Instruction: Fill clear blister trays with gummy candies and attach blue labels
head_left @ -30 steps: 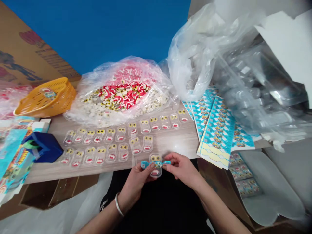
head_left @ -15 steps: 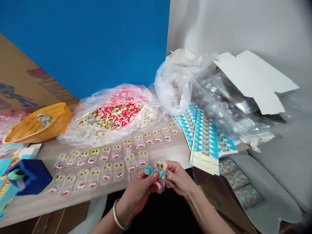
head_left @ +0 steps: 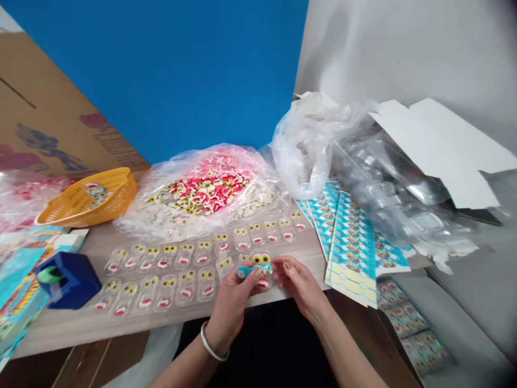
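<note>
1. Just now, the right hand (head_left: 297, 277) has let go of the small clear pack (head_left: 262, 260): half a second ago its fingertips were on the pack's right edge, and here they stand just beside it, parted and loosely curled, with nothing visible between them. Whether one fingertip brushes the plastic, I cannot tell.
2. The left hand (head_left: 235, 291) keeps its hold, thumb on the front and the other fingers tucked mostly out of sight, pinched close on the pack.
3. The pack is held on the near side of the clear bag (head_left: 133, 215), right of the bag's middle, yellow eyes uppermost and red mouth below. In this view it overlaps the right end of the nearer row of filled packs (head_left: 188, 283).
4. The blue label strip (head_left: 264, 268) has changed most: a second ago both ends stuck out sideways; now only the left end does, and none shows past the right edge.
5. I take this to mean the strip's right half is folded round behind, though the back is hidden, while its left half seems unfixed.
6. Elsewhere little has shifted: label sheets (head_left: 351, 242) lie right of the bag, the yellow basket (head_left: 121, 199) left of it.
</note>
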Demonstrator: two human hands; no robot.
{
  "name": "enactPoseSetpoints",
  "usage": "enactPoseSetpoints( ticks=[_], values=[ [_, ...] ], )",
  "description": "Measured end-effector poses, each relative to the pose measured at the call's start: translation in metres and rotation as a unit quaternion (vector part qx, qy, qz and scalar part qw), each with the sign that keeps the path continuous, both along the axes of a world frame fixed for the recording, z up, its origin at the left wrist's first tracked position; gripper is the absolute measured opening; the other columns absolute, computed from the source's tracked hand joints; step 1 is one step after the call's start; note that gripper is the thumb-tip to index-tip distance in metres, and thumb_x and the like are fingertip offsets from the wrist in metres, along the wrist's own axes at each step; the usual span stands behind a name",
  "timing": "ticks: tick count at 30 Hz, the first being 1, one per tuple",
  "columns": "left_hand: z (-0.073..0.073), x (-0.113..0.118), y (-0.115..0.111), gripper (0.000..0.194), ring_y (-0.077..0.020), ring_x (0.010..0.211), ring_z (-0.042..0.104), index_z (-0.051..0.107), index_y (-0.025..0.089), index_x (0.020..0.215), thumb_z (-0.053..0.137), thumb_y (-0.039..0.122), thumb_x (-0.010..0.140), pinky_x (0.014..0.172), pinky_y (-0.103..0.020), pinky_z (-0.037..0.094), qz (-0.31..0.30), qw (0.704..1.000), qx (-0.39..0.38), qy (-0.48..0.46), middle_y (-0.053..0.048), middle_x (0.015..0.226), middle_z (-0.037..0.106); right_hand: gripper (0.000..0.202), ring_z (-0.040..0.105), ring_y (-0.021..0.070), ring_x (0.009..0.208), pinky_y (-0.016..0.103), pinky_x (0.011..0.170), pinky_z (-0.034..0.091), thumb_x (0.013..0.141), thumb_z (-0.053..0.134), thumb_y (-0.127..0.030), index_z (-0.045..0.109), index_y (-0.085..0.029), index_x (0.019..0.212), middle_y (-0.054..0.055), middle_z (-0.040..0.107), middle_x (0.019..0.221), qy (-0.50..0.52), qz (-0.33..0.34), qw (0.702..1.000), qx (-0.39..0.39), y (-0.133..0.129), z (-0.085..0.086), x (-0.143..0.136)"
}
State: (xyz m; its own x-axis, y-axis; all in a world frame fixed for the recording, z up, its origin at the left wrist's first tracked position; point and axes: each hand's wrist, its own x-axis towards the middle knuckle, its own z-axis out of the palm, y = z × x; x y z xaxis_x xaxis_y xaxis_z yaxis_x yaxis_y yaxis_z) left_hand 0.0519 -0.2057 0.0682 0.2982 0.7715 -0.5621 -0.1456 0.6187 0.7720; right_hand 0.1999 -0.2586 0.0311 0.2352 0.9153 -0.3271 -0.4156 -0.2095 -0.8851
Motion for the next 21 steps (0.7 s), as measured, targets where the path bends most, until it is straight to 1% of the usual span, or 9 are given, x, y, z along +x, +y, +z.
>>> enactPoseSetpoints(
  ticks=[2,5,7,9,11,13,16,18,21],
  values=[
    [0.0,0.003,0.001,0.045,-0.0145,0.066,0.066,0.07,0.015,0.092,0.089,0.042,0.061,0.067,-0.031,0.057,-0.023,0.999,0.016,0.017,-0.003,0.082,0.074,0.036,0.058,0.0157,0.077,0.026,0.07,0.044,0.084,0.071,-0.054,0.065,-0.019,0.094,0.002,0.066,0.084,-0.063,0.006,0.998,0.024,-0.002,0.011,0.002],
    [0.0,0.001,0.004,0.042,-0.0152,0.07,0.066,0.072,0.016,0.095,0.085,0.044,0.066,0.069,-0.03,0.055,-0.061,0.997,0.048,0.028,-0.003,0.083,0.073,0.036,0.052,0.0141,0.068,0.026,0.067,0.042,0.085,0.069,-0.053,0.059,-0.019,0.079,-0.002,0.058,0.072,-0.127,0.015,0.992,0.019,-0.002,0.023,0.001],
    [-0.001,-0.004,0.009,0.036,-0.0132,0.068,0.064,0.071,0.017,0.089,0.085,0.042,0.067,0.069,-0.027,0.052,-0.055,0.995,0.075,0.032,0.0,0.076,0.07,0.038,0.05,0.0137,0.066,0.026,0.065,0.041,0.085,0.068,-0.055,0.057,-0.02,0.077,-0.003,0.056,0.07,-0.135,0.011,0.991,0.009,-0.002,0.026,0.002],
    [-0.002,-0.009,0.013,0.031,-0.0107,0.064,0.061,0.069,0.016,0.079,0.086,0.038,0.067,0.067,-0.024,0.049,-0.048,0.996,0.079,0.016,0.002,0.068,0.065,0.037,0.051,0.0142,0.068,0.026,0.067,0.042,0.084,0.069,-0.054,0.058,-0.02,0.077,-0.002,0.058,0.072,-0.119,0.019,0.993,0.007,-0.002,0.027,0.003],
    [-0.002,-0.013,0.016,0.029,-0.009,0.06,0.058,0.068,0.015,0.075,0.085,0.037,0.069,0.065,-0.023,0.047,-0.054,0.997,0.047,-0.025,0.003,0.065,0.063,0.035,0.054,0.0147,0.071,0.026,0.07,0.043,0.085,0.07,-0.052,0.059,-0.02,0.078,-0.001,0.061,0.075,-0.084,0.026,0.996,0.013,-0.002,0.026,0.003],
    [-0.002,-0.014,0.016,0.029,-0.0086,0.059,0.056,0.068,0.014,0.077,0.085,0.036,0.069,0.063,-0.023,0.045,-0.067,0.994,-0.01,-0.08,0.001,0.066,0.063,0.033,0.055,0.0148,0.072,0.026,0.071,0.044,0.084,0.071,-0.05,0.06,-0.02,0.08,-0.001,0.064,0.077,-0.035,0.034,0.999,0.018,-0.002,0.025,0.0],
    [-0.002,-0.012,0.015,0.03,-0.0097,0.063,0.058,0.069,0.014,0.081,0.087,0.033,0.067,0.066,-0.023,0.046,-0.083,0.983,-0.081,-0.146,-0.001,0.073,0.065,0.032,0.056,0.0148,0.071,0.026,0.07,0.044,0.084,0.073,-0.05,0.061,-0.02,0.082,0.0,0.065,0.077,0.0,0.043,0.999,0.019,-0.001,0.023,-0.01],
    [0.0,-0.01,0.014,0.032,-0.0104,0.068,0.059,0.069,0.016,0.088,0.088,0.032,0.068,0.067,-0.024,0.046,-0.086,0.977,-0.103,-0.163,-0.001,0.08,0.066,0.031,0.056,0.0154,0.071,0.026,0.07,0.045,0.084,0.072,-0.049,0.062,-0.02,0.082,0.0,0.064,0.077,-0.026,0.047,0.998,0.022,-0.001,0.023,-0.018],
    [0.002,-0.012,0.01,0.034,-0.0103,0.069,0.058,0.069,0.017,0.089,0.09,0.029,0.065,0.068,-0.024,0.045,-0.05,0.982,-0.079,-0.166,0.0,0.081,0.065,0.031,0.059,0.018,0.076,0.027,0.071,0.048,0.087,0.069,-0.051,0.063,-0.021,0.083,0.002,0.065,0.079,-0.092,0.042,0.995,0.023,0.0,0.022,-0.03]
  ],
)
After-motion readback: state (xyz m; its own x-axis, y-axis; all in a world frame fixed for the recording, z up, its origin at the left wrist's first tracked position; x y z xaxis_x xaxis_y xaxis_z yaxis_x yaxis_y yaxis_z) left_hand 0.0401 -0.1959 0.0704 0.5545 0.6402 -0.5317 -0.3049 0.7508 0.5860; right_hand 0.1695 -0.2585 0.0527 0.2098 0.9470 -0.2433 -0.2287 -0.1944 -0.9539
